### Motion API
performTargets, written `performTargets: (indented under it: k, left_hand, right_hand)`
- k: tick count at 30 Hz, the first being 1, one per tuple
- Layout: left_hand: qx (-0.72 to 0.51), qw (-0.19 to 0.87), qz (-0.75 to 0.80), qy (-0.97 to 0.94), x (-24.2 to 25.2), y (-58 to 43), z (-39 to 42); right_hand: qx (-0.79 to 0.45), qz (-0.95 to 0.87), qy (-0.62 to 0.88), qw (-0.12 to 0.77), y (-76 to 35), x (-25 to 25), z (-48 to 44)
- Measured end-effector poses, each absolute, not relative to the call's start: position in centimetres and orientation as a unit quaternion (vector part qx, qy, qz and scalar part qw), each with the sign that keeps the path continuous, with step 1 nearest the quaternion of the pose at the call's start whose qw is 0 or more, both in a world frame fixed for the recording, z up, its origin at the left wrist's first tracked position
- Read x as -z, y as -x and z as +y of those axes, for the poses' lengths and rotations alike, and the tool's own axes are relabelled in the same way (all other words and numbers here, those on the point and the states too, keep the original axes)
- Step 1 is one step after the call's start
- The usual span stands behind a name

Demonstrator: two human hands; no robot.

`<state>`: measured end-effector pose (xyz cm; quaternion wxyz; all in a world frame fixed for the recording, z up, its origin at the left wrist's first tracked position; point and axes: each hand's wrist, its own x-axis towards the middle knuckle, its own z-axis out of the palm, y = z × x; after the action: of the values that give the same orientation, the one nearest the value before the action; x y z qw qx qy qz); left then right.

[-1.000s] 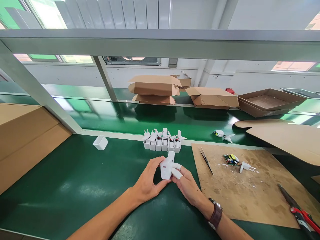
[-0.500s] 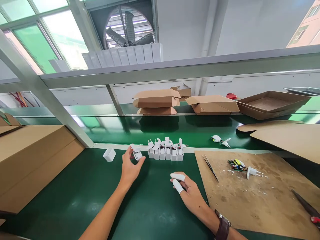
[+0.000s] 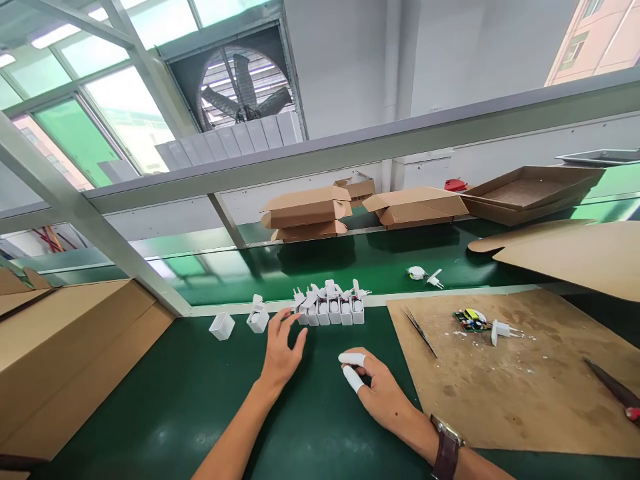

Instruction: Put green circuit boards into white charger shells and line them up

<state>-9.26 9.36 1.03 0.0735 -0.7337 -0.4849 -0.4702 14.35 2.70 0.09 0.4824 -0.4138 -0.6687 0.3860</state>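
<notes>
My left hand (image 3: pixel 281 350) is at the left end of a row of white plug adapters (image 3: pixel 333 310), fingers apart and nothing visible in its grasp. Its fingertips overlap the endmost adapter; whether they touch it I cannot tell. Left of that hand stands a single white adapter housing (image 3: pixel 258 320) with its plug part tilted on top. Farther left sits a white box-shaped shell (image 3: pixel 222 326). My right hand (image 3: pixel 375 387), with white finger cots on thumb and forefinger, hovers over the green surface, fingers curled and slightly apart, holding nothing visible.
On the right lies a brown board (image 3: pixel 480 393) with tweezers (image 3: pixel 421 331), a circuit board (image 3: pixel 472 321), a white plug piece (image 3: pixel 504 331) and a dark tool (image 3: pixel 613 387). Another plug assembly (image 3: pixel 425 275) lies behind it. Cardboard boxes (image 3: pixel 307 208) line the back; a large carton (image 3: pixel 85 353) stands left.
My left hand has let go of the single adapter, leaving it standing apart, and has moved right to the row. The right hand has barely moved. The camera view has tilted.
</notes>
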Motion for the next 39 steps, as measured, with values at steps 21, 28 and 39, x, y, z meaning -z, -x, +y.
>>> performTargets:
  k: [21,28,39]
  left_hand:
    - [0.327,0.108,-0.51,0.788,0.4,7.4,8.4]
    - [0.306,0.115,-0.523,0.787,0.2,6.9,8.2]
    - [0.322,0.116,-0.523,0.781,0.5,6.9,8.6]
  right_hand:
    - [-0.34,-0.719,0.385,0.469,-14.4,-0.6,1.9]
    - [-0.329,-0.733,0.379,0.46,-14.5,-0.6,1.9]
    - [-0.318,-0.742,0.373,0.458,-14.4,0.3,2.1]
